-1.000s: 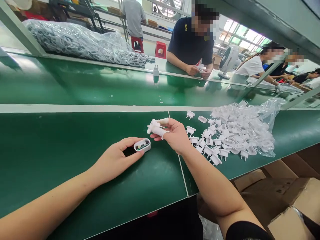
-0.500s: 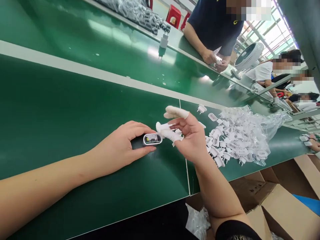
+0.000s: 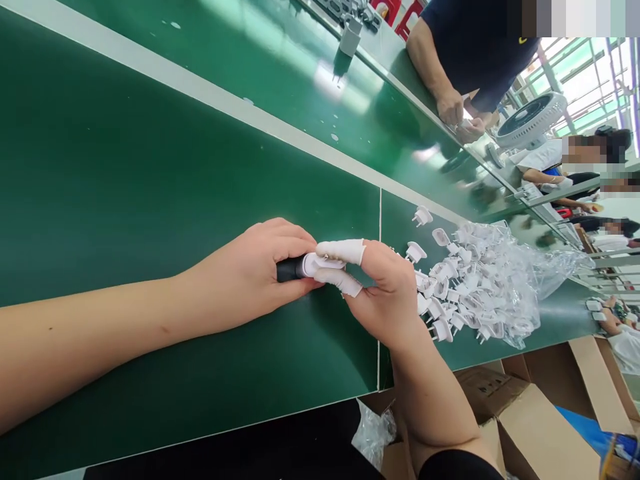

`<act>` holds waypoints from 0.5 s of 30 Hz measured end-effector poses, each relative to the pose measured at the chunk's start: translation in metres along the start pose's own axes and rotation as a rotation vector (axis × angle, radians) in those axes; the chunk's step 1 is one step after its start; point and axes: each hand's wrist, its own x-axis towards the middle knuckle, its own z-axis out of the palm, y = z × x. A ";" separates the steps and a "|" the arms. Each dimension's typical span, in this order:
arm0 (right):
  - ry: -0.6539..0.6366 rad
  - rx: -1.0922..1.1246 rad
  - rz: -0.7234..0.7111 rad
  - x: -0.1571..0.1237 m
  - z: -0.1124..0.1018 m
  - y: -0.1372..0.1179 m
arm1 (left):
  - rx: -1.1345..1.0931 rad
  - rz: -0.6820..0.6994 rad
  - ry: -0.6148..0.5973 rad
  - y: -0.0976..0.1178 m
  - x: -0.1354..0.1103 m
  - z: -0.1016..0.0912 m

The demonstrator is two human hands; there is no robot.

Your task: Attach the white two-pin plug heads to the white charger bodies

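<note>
My left hand (image 3: 255, 273) is closed around a dark charger housing (image 3: 290, 269), low over the green bench, with its fingers above and its thumb below. White finger cots cover the thumb and fingertips of my right hand (image 3: 383, 287). Those fingers pinch a white plug cap (image 3: 310, 265) against the housing's right end. Whether the cap is fully seated cannot be made out. Right of my right hand lies a heap of loose white plug caps (image 3: 465, 287), partly spilling from a clear plastic bag (image 3: 547, 263).
The green bench (image 3: 150, 180) carries a pale strip (image 3: 220, 97). Across it, a white charger (image 3: 350, 37) stands near another person's hands (image 3: 457, 113). A fan (image 3: 533, 120) is beyond. Open cardboard boxes (image 3: 540, 420) sit below the bench's near edge at right.
My right hand has moved left and brought the white plug cap onto the housing's open end, covering the circuit board seen before. The housing has tipped to face right. The view has tilted.
</note>
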 end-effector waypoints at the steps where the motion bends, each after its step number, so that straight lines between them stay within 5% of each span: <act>1: 0.016 0.015 -0.004 0.000 0.000 -0.001 | -0.002 -0.001 -0.001 0.000 0.000 0.000; 6: 0.122 0.130 0.033 -0.001 -0.002 -0.004 | -0.014 -0.004 0.008 0.000 0.000 0.001; 15: 0.039 0.038 -0.010 0.002 0.001 -0.003 | -0.028 -0.021 -0.009 0.001 0.001 0.002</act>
